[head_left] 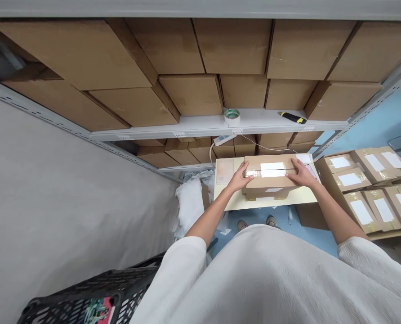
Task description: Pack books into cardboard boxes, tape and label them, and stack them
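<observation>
A closed cardboard box (263,182) with a white label (273,169) and clear tape on its top sits at the small pale table (232,204). My left hand (240,178) grips its left end, thumb on top and fingers along the far side. At the opposite end, my right hand (302,173) holds the box in the same way. Below its near edge, more cardboard with white labels (264,198) shows; whether that is a second box I cannot tell. A phone-like item (311,172) lies partly behind my right wrist.
A tape roll (232,117) and a yellow-black utility knife (292,118) lie on the shelf (200,122) ahead, before stacked boxes. A large carton (335,191) of labelled boxes stands right. White packing material (190,202) and a black crate (86,288) are on the left.
</observation>
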Motion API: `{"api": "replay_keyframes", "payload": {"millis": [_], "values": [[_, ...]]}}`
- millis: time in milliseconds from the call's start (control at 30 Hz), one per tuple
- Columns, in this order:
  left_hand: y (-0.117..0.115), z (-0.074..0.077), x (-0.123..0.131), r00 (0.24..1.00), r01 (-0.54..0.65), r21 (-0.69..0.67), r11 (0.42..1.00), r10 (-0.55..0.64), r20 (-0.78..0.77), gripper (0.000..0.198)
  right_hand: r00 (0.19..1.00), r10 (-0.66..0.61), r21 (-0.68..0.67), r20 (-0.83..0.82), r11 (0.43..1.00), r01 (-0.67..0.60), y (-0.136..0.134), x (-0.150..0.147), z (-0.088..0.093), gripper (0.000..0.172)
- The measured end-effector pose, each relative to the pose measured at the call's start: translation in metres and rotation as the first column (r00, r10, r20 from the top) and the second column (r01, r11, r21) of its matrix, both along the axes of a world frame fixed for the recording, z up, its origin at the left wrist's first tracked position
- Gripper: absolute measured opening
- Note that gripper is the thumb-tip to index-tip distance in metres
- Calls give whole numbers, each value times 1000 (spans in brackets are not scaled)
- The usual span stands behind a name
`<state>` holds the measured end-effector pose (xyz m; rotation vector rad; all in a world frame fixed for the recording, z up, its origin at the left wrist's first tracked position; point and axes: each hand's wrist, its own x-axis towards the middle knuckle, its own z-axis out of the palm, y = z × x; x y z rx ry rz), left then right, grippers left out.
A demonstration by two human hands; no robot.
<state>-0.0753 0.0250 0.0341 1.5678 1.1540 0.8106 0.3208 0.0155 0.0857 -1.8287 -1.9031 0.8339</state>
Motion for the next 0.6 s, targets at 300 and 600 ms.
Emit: {"api": "replay_keyframes", "payload": {"millis": [300, 600], "values": [[-7, -4, -4, 1000, -2, 11, 1000, 2, -24, 100, 999, 17, -20, 46, 1000, -16, 0, -6, 1, 115], [-1, -3, -4, 1000, -4, 10, 1000, 4, -30, 101, 998, 40, -39, 53, 999, -38, 4, -6, -1, 115]]}}
